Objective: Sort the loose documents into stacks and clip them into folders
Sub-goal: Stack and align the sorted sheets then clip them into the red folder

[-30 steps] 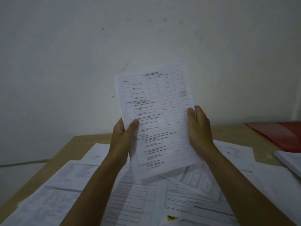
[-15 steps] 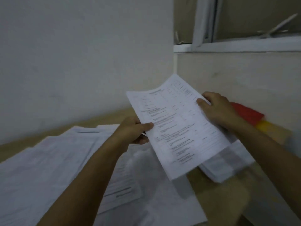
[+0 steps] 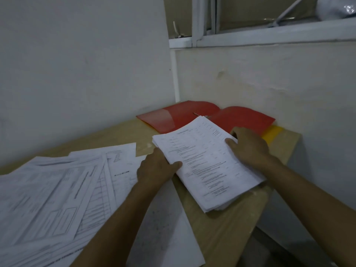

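My 2 hands, left hand (image 3: 157,168) and right hand (image 3: 248,145), grip the paper stack (image 3: 208,166) on the wooden table (image 3: 221,228) (white corner walls beyond my fingers).

Stack's (image 3: 208,166) print too blurred to read; yellow folder (image 3: 272,132) mostly hidden.

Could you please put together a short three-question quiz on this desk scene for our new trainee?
1. True or false: the red folder lies open on the table.
2. Which hands touch the paper stack? A) left only B) right only C) both
3. Fill in: a ____ folder peeks out from under the red one.

Key:
1. True.
2. C: the left hand grips its near left edge, and the right hand rests on its far right side.
3. Yellow: the yellow folder.
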